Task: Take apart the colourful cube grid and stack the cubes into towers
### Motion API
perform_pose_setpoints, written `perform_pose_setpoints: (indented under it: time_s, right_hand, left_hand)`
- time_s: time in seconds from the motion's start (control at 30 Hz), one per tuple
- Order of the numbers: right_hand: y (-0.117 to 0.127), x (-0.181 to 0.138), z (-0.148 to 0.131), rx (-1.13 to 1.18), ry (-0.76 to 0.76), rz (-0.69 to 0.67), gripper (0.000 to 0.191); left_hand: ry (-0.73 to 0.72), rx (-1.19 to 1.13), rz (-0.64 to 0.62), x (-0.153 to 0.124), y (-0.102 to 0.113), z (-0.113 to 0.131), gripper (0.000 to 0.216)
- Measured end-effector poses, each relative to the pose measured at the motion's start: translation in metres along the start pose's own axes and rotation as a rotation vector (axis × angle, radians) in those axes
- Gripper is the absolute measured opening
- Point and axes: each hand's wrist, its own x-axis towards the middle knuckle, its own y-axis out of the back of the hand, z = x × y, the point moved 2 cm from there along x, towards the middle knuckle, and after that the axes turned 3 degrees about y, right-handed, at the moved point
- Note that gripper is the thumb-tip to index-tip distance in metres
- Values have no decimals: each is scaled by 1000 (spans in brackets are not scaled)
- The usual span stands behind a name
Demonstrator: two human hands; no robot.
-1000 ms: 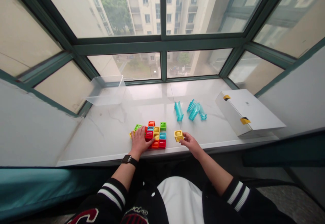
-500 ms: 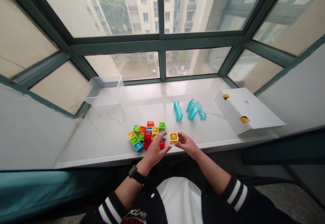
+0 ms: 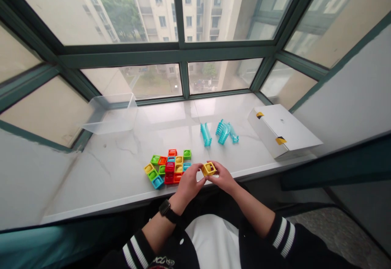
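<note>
Between my two hands is a yellow cube block (image 3: 209, 169) with an open side showing, raised near the front edge of the sill. The fingers of my right hand (image 3: 223, 178) grip it from the right. My left hand (image 3: 190, 182), with a dark watch on the wrist, pinches its left side with thumb and finger. Just left of my left hand lies a cluster of colored cube blocks (image 3: 170, 167) in red, orange, yellow, green and blue; my left hand hides part of it.
Translucent teal track pieces (image 3: 223, 131) lie beyond my hands on the marble sill (image 3: 122, 167). A clear plastic bin (image 3: 111, 118) stands at the back left. At the right sits a white box (image 3: 285, 128) with yellow-black tabs. Green-framed windows (image 3: 183, 53) enclose the sill.
My left hand has closed in on the yellow block and now touches it. The block has turned, showing an open side. The whole view has shifted, so things appear further left.
</note>
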Motion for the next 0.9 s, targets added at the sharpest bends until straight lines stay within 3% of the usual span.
perform_pose_setpoints:
  time_s: [0.17,0.27,0.37,0.6,0.77,0.9]
  right_hand:
    - [1,6,7,-125,45,74,65]
    - [9,21,24,-212,34,166,63]
    - [19,45,46,-388,28,253,58]
    - [23,82,79,-755,-11,271,53]
    - [21,82,86,-804,11,292,55]
    - [20,81,90,-811,2,289,58]
  left_hand:
    - [-86,99,27,2,0,0,44]
    - [-109,117,67,0,16,-2,49]
    - [-90,110,119,-7,38,-9,40]
    - [57,35,280,-37,88,-41,26]
    - [229,14,336,-55,108,-63,31]
    - [287,-26,365,-58,116,-67,35]
